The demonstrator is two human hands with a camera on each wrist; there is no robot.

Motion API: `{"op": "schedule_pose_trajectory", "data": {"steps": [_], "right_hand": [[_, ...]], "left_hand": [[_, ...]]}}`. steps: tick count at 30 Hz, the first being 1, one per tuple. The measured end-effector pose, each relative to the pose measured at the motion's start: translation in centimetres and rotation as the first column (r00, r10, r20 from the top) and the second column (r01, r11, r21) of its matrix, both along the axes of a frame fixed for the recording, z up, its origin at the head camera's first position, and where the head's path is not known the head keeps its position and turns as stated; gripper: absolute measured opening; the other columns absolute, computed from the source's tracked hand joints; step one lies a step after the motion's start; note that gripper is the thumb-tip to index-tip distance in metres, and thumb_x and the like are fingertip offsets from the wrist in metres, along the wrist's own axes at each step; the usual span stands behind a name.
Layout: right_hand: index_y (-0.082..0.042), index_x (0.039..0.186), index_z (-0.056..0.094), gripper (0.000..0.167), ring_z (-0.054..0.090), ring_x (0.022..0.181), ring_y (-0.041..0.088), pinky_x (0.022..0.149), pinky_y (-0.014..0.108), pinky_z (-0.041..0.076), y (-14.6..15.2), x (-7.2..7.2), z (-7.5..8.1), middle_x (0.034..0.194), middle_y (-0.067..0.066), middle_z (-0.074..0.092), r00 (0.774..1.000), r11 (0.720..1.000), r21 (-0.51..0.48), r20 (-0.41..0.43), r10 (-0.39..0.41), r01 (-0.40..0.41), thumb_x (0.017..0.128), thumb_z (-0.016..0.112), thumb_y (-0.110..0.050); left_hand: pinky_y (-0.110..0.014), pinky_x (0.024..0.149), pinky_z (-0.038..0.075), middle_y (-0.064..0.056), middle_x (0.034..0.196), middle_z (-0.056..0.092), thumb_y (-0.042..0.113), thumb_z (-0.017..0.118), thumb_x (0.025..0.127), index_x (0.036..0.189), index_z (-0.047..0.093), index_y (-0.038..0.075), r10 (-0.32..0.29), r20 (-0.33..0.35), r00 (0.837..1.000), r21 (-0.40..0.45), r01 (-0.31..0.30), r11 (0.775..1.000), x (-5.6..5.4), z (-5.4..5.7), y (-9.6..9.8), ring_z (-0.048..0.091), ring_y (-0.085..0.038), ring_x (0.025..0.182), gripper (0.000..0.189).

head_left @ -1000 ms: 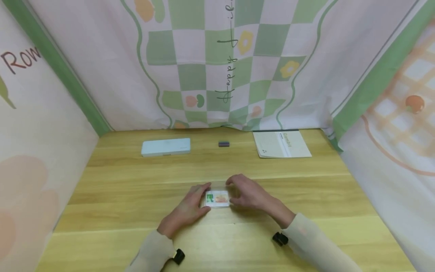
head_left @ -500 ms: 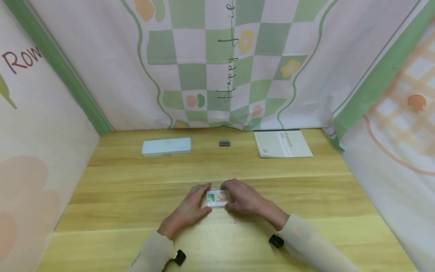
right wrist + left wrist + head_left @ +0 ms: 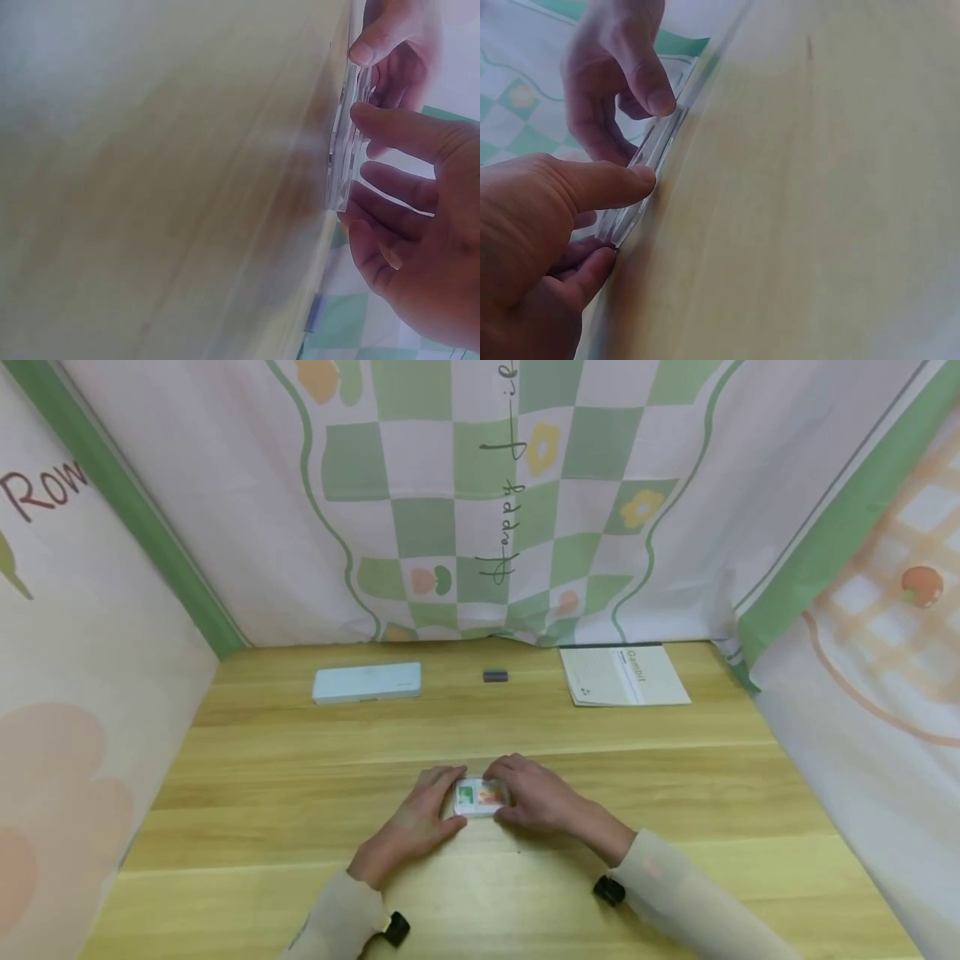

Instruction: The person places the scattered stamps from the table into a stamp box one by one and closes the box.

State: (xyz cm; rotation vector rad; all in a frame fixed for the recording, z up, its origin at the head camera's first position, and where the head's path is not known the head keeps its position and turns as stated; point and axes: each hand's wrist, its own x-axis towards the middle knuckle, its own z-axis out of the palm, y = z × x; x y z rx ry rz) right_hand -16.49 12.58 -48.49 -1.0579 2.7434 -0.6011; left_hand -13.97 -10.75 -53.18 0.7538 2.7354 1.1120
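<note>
A small flat clear plastic case [image 3: 478, 798], with green and orange print on white, lies on the wooden table in front of the person. My left hand [image 3: 416, 817] holds its left end, thumb at the near edge and fingers at the far edge. At the other end my right hand [image 3: 542, 798] grips it the same way, covering the right edge in the head view. In the left wrist view the case [image 3: 660, 142] shows edge-on as thin clear layers. The right wrist view shows the right thumb [image 3: 367, 112] on the case's near side.
Along the back of the wooden table [image 3: 300, 843] lie a pale blue box [image 3: 367, 683], a small dark block [image 3: 495, 676] and a notebook marked "Gambit" [image 3: 622, 677]. Printed curtains [image 3: 420, 527] enclose the back and both sides.
My right hand has moved left and closed in on the right end of the case. A faint clear panel past the case's far edge no longer shows. The left hand stays put.
</note>
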Motion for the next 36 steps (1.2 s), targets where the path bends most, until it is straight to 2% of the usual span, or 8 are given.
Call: {"op": "schedule_pose_trajectory", "data": {"steps": [13,36], "right_hand": [[-0.009,0.116,0.065,0.046,0.057,0.112,0.025,0.095,0.042,0.051,-0.03,-0.19,-0.13,0.123,0.009,0.061,1.0,1.0,0.011,-0.002,0.024,-0.024,0.075,0.082,-0.022],[-0.01,0.113,0.065,0.043,0.057,0.112,0.025,0.094,0.041,0.052,-0.25,-0.3,-0.21,0.123,0.009,0.06,0.999,1.0,0.028,0.034,0.005,-0.006,0.075,0.08,-0.02]], "left_hand": [[-0.044,0.11,0.04,-0.011,0.144,0.045,0.023,0.071,0.089,0.144,0.043,0.005,0.019,-0.003,1.0,-0.015,-0.019,1.0,0.07,0.01,0.01,0.04,-0.028,0.132,0.065],[-0.044,0.109,0.041,-0.012,0.139,0.049,0.02,0.072,0.088,0.135,0.052,0.001,0.004,-0.05,0.999,-0.01,-0.005,1.0,0.05,0.26,0.06,0.044,-0.029,0.129,0.054]]}}
